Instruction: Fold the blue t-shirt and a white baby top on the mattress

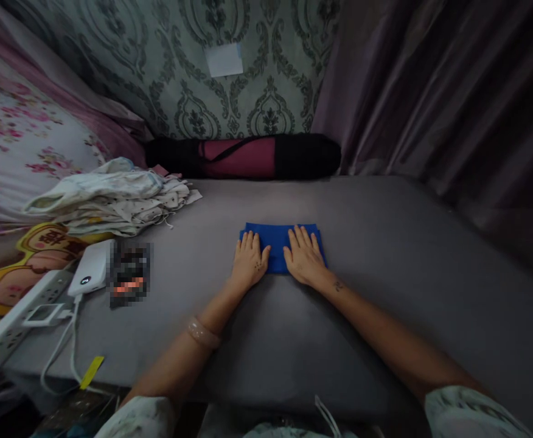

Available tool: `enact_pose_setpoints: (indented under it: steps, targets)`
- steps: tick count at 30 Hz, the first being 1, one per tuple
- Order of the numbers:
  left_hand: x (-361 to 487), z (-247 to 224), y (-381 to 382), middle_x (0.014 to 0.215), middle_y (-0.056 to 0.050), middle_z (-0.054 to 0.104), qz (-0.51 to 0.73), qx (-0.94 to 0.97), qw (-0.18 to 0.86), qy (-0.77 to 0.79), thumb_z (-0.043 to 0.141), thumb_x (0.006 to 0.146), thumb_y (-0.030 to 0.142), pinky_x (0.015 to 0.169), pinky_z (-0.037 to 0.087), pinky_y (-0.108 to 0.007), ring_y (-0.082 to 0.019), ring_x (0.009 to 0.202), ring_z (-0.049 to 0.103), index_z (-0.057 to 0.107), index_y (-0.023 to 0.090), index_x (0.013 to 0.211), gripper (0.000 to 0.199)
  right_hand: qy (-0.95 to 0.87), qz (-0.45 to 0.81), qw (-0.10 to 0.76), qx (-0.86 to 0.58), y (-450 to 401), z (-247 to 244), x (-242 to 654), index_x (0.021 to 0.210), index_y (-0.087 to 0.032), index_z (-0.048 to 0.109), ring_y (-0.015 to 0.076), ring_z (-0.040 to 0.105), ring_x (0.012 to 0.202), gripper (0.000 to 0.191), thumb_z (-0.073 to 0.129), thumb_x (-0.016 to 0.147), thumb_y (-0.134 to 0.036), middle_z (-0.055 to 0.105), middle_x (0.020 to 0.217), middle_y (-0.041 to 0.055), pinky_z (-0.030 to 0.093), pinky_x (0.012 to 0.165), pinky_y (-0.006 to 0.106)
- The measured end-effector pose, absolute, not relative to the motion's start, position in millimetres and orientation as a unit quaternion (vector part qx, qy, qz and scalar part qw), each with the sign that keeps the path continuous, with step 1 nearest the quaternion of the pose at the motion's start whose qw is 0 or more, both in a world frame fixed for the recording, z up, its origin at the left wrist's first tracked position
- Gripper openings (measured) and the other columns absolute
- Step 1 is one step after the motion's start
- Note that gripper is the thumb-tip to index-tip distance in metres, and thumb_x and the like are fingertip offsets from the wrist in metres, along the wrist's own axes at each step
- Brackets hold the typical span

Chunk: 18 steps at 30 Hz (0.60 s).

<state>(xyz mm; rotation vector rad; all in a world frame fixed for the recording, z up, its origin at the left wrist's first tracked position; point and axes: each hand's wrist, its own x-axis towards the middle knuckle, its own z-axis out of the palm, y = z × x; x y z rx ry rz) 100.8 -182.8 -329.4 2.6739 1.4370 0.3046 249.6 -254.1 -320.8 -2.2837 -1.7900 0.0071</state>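
Observation:
A folded blue cloth-like piece (276,246) lies flat on the grey covered surface (266,340), its layers slightly offset at the edges. My left hand (249,260) rests palm down on its left part, fingers extended and pointing away from me. On its right part lies my right hand (303,255), also palm down with the fingers spread. Between the two thumbs the blue material shows. Both palms are hidden against it, and neither hand grips anything.
Crumpled clothes (125,194) lie at the left, near a white power bank (92,267), cables and a power strip (24,322). A black and maroon roll-shaped bag (243,157) lies along the patterned wall. Curtains (398,91) hang at the right.

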Motion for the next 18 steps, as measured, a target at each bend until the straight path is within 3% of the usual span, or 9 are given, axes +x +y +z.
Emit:
enact_pose_setpoints:
  steps: [5,12,18]
  targets:
    - [89,-334,-187,0.150,-0.015,0.035,0.129,0.857,0.065,0.494,0.025,0.095,0.023,0.113,0.027,-0.043,-0.025,0.139,0.030,0.039,0.008,0.139,0.049,-0.646,0.032,0.132,-0.752,-239,-322,212,0.148,-0.011,0.029,0.0275,0.014,0.143,0.059,0.024,0.096,-0.038,0.021,0.155,0.0134,0.008,0.114,0.049]
    - [80,-337,-179,0.148,-0.015,0.038,0.168,0.851,0.146,0.476,0.030,0.093,0.018,0.113,0.028,-0.042,-0.024,0.138,0.033,0.044,0.009,0.135,0.045,-0.641,0.056,0.115,-0.757,-230,-326,204,0.147,-0.012,0.033,0.0295,0.017,0.142,0.057,0.026,0.096,-0.038,0.026,0.154,0.0145,0.007,0.113,0.053]
    - [71,-333,-166,0.132,-0.017,0.055,0.306,0.769,0.250,0.503,0.029,0.091,0.016,0.108,0.037,-0.038,-0.020,0.125,0.049,0.049,0.010,0.127,0.041,-0.656,0.054,0.166,-0.734,-195,-318,184,0.147,-0.011,0.031,0.0254,0.013,0.143,0.056,0.026,0.096,-0.035,0.022,0.155,0.0133,0.010,0.114,0.048]
